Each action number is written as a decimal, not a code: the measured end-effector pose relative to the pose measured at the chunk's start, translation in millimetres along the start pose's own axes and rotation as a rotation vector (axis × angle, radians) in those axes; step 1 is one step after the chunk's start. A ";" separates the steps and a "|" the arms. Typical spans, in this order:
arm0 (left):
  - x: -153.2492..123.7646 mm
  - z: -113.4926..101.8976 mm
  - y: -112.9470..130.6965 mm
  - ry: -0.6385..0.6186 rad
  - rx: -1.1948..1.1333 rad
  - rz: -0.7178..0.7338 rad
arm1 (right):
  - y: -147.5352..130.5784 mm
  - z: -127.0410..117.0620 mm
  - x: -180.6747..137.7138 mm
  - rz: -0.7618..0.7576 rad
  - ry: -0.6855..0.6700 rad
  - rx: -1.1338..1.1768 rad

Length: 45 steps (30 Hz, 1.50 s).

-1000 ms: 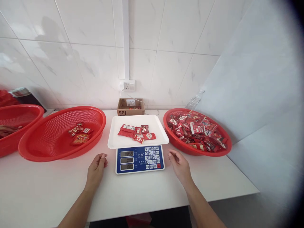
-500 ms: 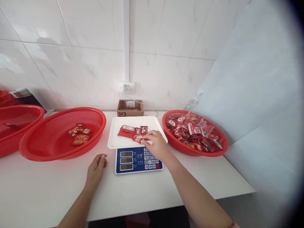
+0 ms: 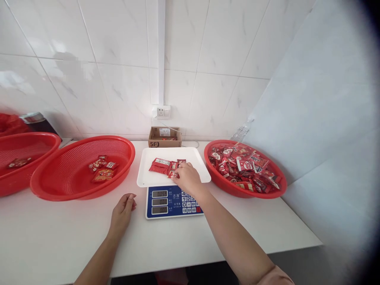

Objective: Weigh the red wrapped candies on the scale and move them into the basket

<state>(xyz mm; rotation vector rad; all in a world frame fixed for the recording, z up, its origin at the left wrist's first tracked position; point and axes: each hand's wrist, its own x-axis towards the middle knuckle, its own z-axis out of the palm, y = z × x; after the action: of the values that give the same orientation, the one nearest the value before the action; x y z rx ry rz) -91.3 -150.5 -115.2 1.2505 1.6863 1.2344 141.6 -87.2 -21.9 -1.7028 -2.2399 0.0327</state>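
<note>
The small red packets (image 3: 162,167) lie on the white pan (image 3: 145,172) of the scale (image 3: 177,205), at the centre of the frame. They look light, with slick, pliable wrappers; pinching a sealed edge should spare the contents. Your right hand (image 3: 187,177) bends its fingertips over them; whether it grips one, I cannot tell. Your left hand (image 3: 123,208) is loosely closed over the bench (image 3: 166,245), lower left of centre.

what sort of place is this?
Looks like a weighing bench, perhaps in a small shop or packing room: a scale with red packets on its tray, and a basket heaped with more.
</note>
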 end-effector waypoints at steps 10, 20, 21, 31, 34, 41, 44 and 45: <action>-1.4 -0.2 2.8 0.001 0.029 -0.006 | 20.6 -17.3 -26.4 0.152 0.229 0.411; -0.2 0.5 2.8 -0.004 0.047 -0.006 | 49.6 -19.9 -58.7 0.246 0.312 0.755; -0.5 0.4 3.7 -0.003 0.048 -0.006 | 50.0 -18.7 -59.6 0.249 0.318 0.778; -2.2 0.3 5.6 -0.008 0.054 -0.008 | 43.8 -21.0 -62.9 0.242 0.316 0.753; -1.7 0.1 4.9 -0.010 0.056 -0.009 | 41.6 -23.0 -64.3 0.243 0.297 0.723; -2.7 -0.6 6.6 -0.013 0.056 -0.016 | 37.3 -24.5 -65.1 0.212 0.316 0.684; -2.4 -0.7 5.8 -0.018 0.059 -0.015 | 37.1 -23.9 -65.7 0.206 0.321 0.667; -2.3 -0.7 5.4 -0.018 0.058 -0.014 | 37.4 -23.3 -65.9 0.208 0.322 0.664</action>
<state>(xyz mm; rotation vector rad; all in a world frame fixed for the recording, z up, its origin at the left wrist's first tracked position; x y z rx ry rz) -89.7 -152.4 -109.8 1.2781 1.7264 1.1704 198.3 -142.6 -23.8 -1.4290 -1.5666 0.4609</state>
